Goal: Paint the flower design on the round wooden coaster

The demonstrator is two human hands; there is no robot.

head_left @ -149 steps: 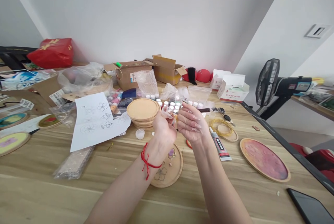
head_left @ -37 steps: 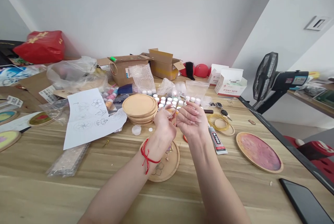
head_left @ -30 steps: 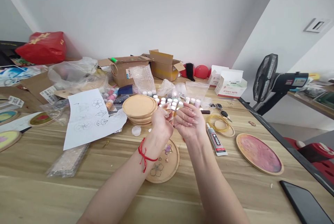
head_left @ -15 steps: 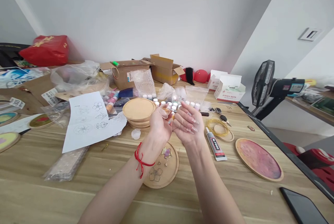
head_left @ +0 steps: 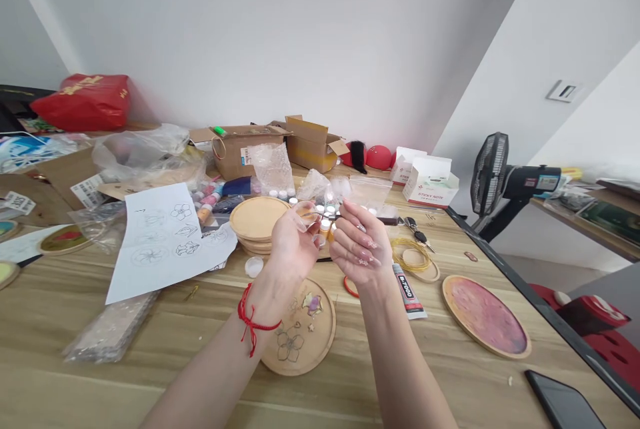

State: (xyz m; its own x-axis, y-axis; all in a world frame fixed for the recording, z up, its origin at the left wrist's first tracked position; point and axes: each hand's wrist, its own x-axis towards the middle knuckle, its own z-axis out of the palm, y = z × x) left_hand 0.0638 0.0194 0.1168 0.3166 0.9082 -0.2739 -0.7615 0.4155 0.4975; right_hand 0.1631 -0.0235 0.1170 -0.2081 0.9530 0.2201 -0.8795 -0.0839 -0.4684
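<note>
Setting: wooden tabletop (head_left: 100, 382), heavily cluttered, set against a plain white wall.
Near edge: dark phone (head_left: 563, 405) lies flat at the right corner. A bubble-wrap packet (head_left: 110, 329) lies at the left.
Below the hands: round wooden disc (head_left: 295, 339) with flower outlines and small coloured pieces, flat on the tabletop.
Left hand (head_left: 293, 242): raised above the disc, red cord bracelet (head_left: 250, 319) on the wrist. Thumb and fingers pinch a small clear item (head_left: 305, 215). Its kind cannot be told.
Right hand (head_left: 360, 249): raised just beside the left, palm towards the wearer, fingers loosely spread and slightly curled, long decorated nails. Nothing seen gripped. Contact with the clear item cannot be told.
Right of hands: red ring (head_left: 349, 287) and glue tube (head_left: 407, 290) on the tabletop. A pink-painted disc (head_left: 485, 315) lies further right.
Left of hands: paper sheet (head_left: 165, 242) with flower sketches. A small white lid (head_left: 253, 266) sits near it.
Behind hands: stack of plain wooden discs (head_left: 255, 222), a cluster of white-capped small bottles (head_left: 325, 212), a gold wire coil (head_left: 413, 254) and keys (head_left: 415, 229).
Far edge: two open cardboard boxes (head_left: 240, 145), a sticky-note box (head_left: 430, 182) and a red bag (head_left: 83, 102) at the far left.
Off the tabletop: black fan (head_left: 490, 175) at the right.
</note>
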